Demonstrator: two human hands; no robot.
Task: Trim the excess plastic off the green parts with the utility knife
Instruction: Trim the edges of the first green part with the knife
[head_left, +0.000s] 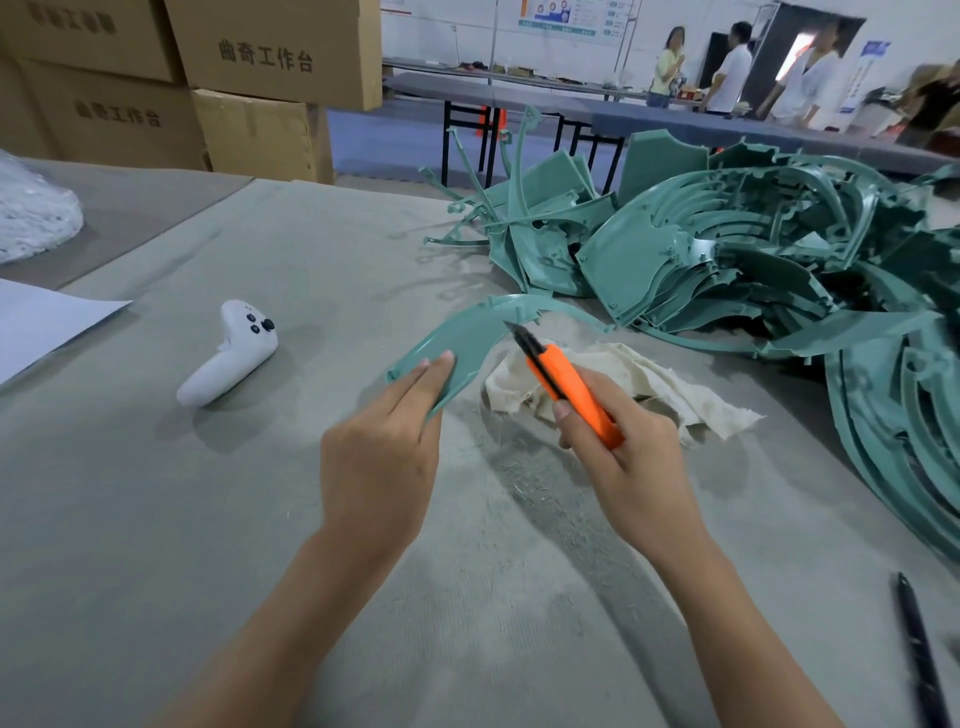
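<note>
Left hand holds curved green part above tabletop; right hand grips orange utility knife, blade at part's inner edge. Risk: blade slips toward left fingers, or gouges part.

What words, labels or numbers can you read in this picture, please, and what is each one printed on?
"曲奇工作台": printed on the upper cardboard box.
"曲奇工作台": printed on the lower cardboard box, slightly blurred.
Top-left box: dark print, too blurred to read.
Wall chart: text too small to read.
Blue sign: too small and blurred to read.
</note>
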